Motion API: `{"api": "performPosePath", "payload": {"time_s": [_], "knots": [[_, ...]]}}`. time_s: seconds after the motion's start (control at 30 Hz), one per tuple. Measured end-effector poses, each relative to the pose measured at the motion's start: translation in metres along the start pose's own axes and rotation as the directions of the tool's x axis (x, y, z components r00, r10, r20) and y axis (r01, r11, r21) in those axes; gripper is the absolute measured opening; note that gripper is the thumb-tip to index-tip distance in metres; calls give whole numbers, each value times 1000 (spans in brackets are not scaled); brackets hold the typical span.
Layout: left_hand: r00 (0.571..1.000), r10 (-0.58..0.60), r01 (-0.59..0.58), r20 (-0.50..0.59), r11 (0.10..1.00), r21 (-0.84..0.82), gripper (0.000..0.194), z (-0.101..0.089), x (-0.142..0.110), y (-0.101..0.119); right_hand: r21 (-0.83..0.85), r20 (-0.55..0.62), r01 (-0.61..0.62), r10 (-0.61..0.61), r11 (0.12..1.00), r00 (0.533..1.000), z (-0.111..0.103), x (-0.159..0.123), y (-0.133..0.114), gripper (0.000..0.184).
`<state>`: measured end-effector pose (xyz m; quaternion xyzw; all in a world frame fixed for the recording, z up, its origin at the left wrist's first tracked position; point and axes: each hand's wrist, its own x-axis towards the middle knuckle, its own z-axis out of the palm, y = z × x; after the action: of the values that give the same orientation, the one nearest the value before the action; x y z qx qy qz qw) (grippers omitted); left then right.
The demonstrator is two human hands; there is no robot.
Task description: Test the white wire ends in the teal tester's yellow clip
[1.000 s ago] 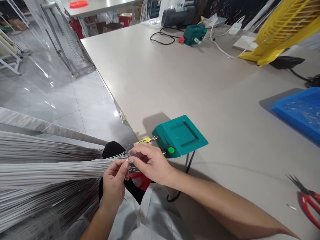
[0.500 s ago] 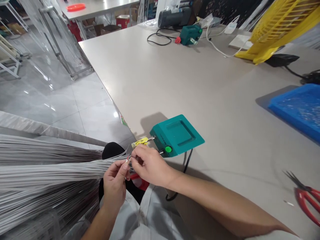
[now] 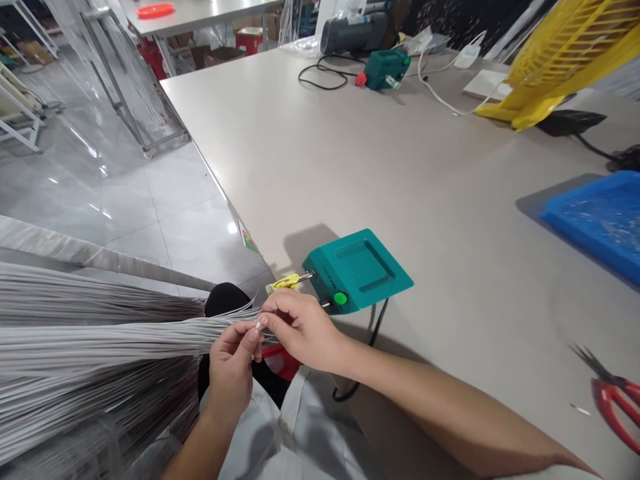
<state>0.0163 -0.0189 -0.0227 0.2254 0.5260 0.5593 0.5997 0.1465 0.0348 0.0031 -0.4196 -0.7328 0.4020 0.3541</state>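
My left hand (image 3: 234,357) pinches the end of a thin cable between thumb and fingertips, where a small white tip (image 3: 259,325) shows. Against that tip, the thumb and forefinger of my right hand (image 3: 300,327) are pressed together; the fine wires between them are too small to make out. Behind the hands runs a thick bundle of grey cables (image 3: 125,343), coming in from the left over my lap. Just past my right hand sits a green device (image 3: 360,270) with a green button (image 3: 341,299) and a yellow-tagged metal rod (image 3: 285,283) at its front.
Red-handled scissors (image 3: 615,393) and a small white scrap (image 3: 580,409) lie at the right of the table (image 3: 425,173). Beyond them are a blue tray (image 3: 600,213) and a yellow fan (image 3: 550,67). A second green device (image 3: 387,69) with cords stands at the back.
The red wire seen between my hands half a second ago is now covered by my right fingertips, which have closed in on the white tip. My left hand stays nearly in place.
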Motion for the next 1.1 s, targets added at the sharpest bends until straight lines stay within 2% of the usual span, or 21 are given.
{"api": "performPosePath", "payload": {"time_s": [0.17,0.33,0.4,0.5,0.57,0.7,0.87,1.0,1.1], "knots": [[998,-52,47,-34,989,-143,16,-2,1,-5,-120,73,-5,14,993,997,0,-1,-2,13],[997,-51,40,-51,980,-196,13,-4,1,-6,-232,197,-52,99,971,975,-4,-1,-2,10],[998,-29,19,-51,981,-192,12,-4,1,-3,-208,179,-49,87,977,980,-5,0,-2,11],[999,-21,14,-41,986,-163,12,-3,1,0,-71,70,-25,30,997,997,-4,1,0,13],[999,-29,24,-36,990,-138,13,-2,1,-1,16,23,-34,33,999,999,-2,1,0,11],[998,-65,63,-14,990,-129,14,0,0,-4,61,8,-65,65,996,998,2,1,1,10],[993,-116,113,-9,979,-170,16,-3,0,-6,-98,83,-68,77,993,994,-4,4,-1,12],[993,-114,109,-24,979,-172,17,-5,1,-5,-267,216,-18,78,964,973,-12,5,-3,12],[996,-86,81,-36,989,-126,16,-6,1,-3,-248,158,53,-13,967,987,-14,2,-4,13]]}}
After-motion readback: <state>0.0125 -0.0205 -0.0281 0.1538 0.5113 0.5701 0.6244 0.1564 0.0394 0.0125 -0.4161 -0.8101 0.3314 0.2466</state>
